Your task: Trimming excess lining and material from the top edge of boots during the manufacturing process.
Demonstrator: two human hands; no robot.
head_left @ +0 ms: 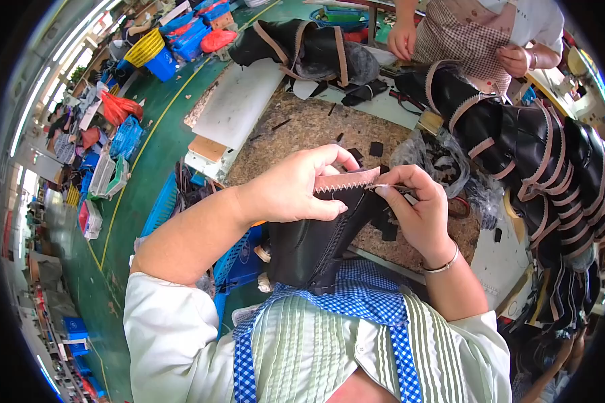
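Note:
A black boot upper [309,248] with a zipper down it lies against my lap, its top edge turned up toward me. Along that edge runs a pinkish-brown trim [346,181] with a zigzag border. My left hand [292,188] is closed on the upper, fingers behind the trim and thumb in front. At the trim's right end, thumb and forefinger of my right hand [420,205] pinch together on a short pale thread [378,186]. What my other right fingers touch is hidden.
A mottled work board [302,134] lies ahead, scattered with black scraps. A white board [238,101] is at its left. More boot uppers [517,148] are piled right, others [302,50] lie at the back. Another person [477,40] stands across the table. A blue basket [163,211] is beside my left arm.

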